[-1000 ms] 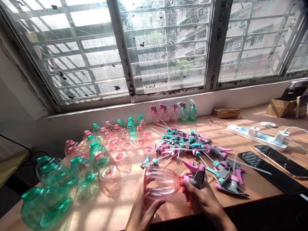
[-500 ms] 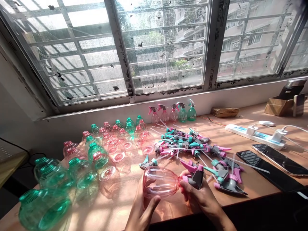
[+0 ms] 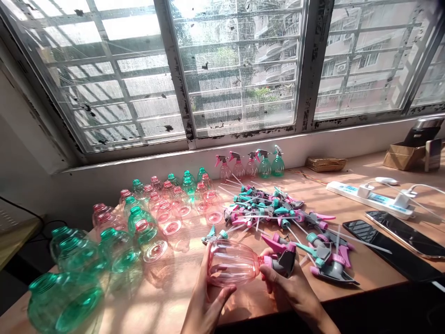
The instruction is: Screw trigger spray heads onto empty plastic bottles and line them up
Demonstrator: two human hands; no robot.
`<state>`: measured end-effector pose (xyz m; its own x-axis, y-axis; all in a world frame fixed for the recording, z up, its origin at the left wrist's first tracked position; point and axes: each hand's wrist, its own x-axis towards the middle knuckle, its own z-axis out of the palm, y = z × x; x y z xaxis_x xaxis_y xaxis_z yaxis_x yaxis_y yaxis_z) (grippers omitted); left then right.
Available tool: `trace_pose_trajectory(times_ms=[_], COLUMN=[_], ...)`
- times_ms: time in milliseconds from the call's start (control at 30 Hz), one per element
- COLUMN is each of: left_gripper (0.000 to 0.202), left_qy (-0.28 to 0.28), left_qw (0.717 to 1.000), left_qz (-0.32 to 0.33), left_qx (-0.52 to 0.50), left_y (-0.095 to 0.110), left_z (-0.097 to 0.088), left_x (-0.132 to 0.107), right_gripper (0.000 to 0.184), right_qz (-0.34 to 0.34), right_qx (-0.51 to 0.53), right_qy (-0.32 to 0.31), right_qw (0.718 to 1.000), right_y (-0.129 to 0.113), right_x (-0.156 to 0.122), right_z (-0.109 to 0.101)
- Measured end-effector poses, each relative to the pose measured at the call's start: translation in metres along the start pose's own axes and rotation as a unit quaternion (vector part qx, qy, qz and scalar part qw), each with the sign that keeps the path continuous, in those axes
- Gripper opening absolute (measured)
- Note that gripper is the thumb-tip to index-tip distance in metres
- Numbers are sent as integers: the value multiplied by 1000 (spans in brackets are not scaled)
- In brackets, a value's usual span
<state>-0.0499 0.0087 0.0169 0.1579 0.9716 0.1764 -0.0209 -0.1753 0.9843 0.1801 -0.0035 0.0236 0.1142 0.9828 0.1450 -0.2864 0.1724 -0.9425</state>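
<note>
A clear pink spray bottle (image 3: 233, 263) lies sideways in the air above the table's front edge, its base to the left. My left hand (image 3: 208, 297) is wrapped round the bottle's base end, thumb along its lower side. At the neck, my right hand (image 3: 287, 283) grips the pink collar of a grey and pink trigger spray head (image 3: 278, 260), which sits on the bottle's mouth. Whether the collar is fully tight cannot be seen. Just beyond the hands lies a heap of loose trigger spray heads (image 3: 264, 204) in pink, teal and grey, with white tubes.
Open-topped green bottles (image 3: 66, 297) and pink bottles (image 3: 168, 215) stand on the left. Several bottles with spray heads (image 3: 264, 164) line the wall under the window. To the right are a power strip (image 3: 371, 199), two phones (image 3: 375, 246) and a brown packet (image 3: 326, 163).
My left thumb has shifted slightly right along the bottle, and its fingers show less through the plastic. My right hand still grips the collar. The view has moved a little.
</note>
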Motion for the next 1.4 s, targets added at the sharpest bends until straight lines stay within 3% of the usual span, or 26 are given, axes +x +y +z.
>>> trace_pose_trajectory(times_ms=[100,300,467,667,800,967,1200,1400], left_gripper=[104,76,72,82,86,100,71,94], left_qy=[-13,-31,5,-1,27,7,10,24], left_qw=[1000,1000,1000,1000,999,1000,1000,1000], left_qz=[-6,1,-10,15,31,8,4,-1], left_qx=[-7,-3,-12,-7,14,-25,-1,-17], left_y=[9,26,13,0,-1,9,16,5], left_z=[3,7,1,-2,0,4,0,3], left_x=[0,-1,-2,-2,-2,-3,-3,-5], right_gripper=[46,49,47,51,45,44,45,46], right_qz=[12,29,23,7,11,4,10,-5], right_qx=[-32,-31,2,18,-6,-23,-10,5], right_qy=[-7,-23,-20,-10,-28,-38,-48,-34], right_qw=[999,999,1000,1000,1000,999,999,999], right_y=[3,5,1,2,5,6,0,6], right_x=[1,3,2,2,3,3,2,4], right_z=[-2,-3,0,1,-2,-4,-2,-4])
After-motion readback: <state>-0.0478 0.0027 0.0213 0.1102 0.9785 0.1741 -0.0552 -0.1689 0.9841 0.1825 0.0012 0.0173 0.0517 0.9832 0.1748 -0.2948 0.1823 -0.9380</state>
